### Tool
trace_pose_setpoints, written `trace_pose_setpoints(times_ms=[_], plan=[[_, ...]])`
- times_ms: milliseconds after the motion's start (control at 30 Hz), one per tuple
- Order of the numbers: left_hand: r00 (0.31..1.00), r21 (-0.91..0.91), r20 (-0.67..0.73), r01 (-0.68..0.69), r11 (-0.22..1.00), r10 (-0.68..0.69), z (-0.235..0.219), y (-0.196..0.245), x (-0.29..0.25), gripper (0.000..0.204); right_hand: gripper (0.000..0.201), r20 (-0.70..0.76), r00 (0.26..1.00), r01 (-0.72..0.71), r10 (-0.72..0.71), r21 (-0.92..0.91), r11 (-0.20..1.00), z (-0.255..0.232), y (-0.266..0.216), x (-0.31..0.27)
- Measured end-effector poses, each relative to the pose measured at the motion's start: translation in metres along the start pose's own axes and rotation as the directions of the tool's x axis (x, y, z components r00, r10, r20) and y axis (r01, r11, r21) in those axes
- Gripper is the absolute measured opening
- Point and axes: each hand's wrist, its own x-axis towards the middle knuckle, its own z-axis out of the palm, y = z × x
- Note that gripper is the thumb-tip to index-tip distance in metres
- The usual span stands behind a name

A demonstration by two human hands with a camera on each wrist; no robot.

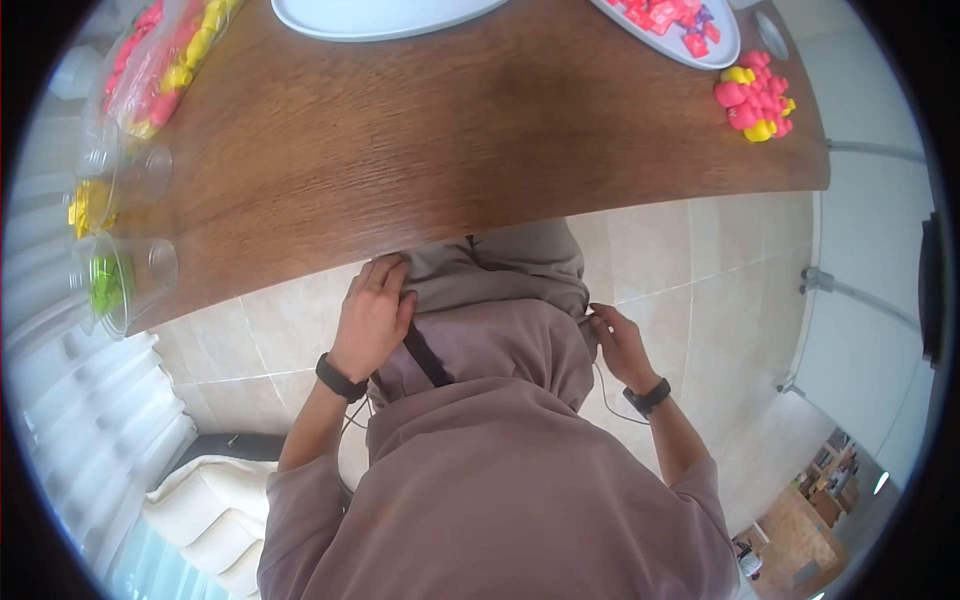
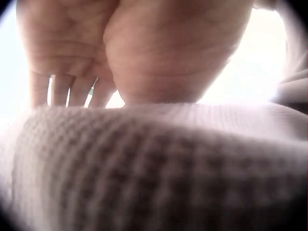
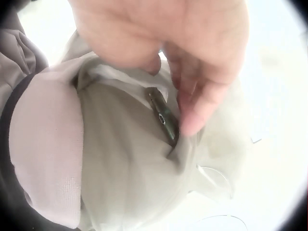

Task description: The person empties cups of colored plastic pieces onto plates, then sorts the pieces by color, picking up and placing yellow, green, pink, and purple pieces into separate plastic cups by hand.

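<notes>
The left hand (image 1: 372, 318) rests on the lap beside the table edge, fingers loosely bent over the grey-beige trousers (image 1: 530, 262). Its palm (image 2: 168, 53) faces down over pale ribbed cloth (image 2: 144, 168) in the left wrist view. At the right hip, the right hand (image 1: 622, 345) has its fingertips on the trouser cloth. In the right wrist view, that hand (image 3: 178, 43) grips the trouser pocket (image 3: 185, 147) by its edge. Between thumb and fingers, a thin dark device (image 3: 162, 115) with a small port on its end sticks partly out; its rest is hidden by cloth.
The wooden table (image 1: 450, 140) holds two pale plates (image 1: 390, 20), one with red and purple pieces (image 1: 670, 15). Pink and yellow pieces (image 1: 757, 98) lie at its right, bagged pieces (image 1: 170, 65) and clear cups (image 1: 150, 275) at its left. A thin cable (image 1: 608, 400) hangs by the right hip.
</notes>
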Motion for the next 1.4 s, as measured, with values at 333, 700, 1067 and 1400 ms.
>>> trace_pose_setpoints(times_ms=[333, 700, 1067, 1400], plan=[[0.837, -0.068, -0.315, -0.489, 0.870, 0.447, -0.063, 0.062, 0.017, 0.024, 0.022, -0.034, 0.952, 0.300, -0.305, -0.108, 0.948, -0.019, -0.035, 0.014], [0.092, 0.195, -0.960, -0.454, 0.869, 0.263, -0.184, 0.126, -0.042, 0.053, 0.026, 0.022, 0.554, 0.808, -0.832, -0.254, 0.531, -0.061, -0.149, 0.037], [-0.074, 0.348, -0.930, -0.490, 0.799, 0.359, -0.200, 0.122, -0.027, 0.053, 0.033, 0.118, 0.047, 0.877, -0.992, 0.470, 0.098, -0.095, -0.281, 0.009], [-0.444, 0.712, -0.702, -0.474, 0.519, 0.557, -0.384, 0.176, 0.032, 0.053, 0.034, -0.086, 0.059, 0.648, -0.995, 0.761, -0.028, -0.060, -0.399, -0.048]])
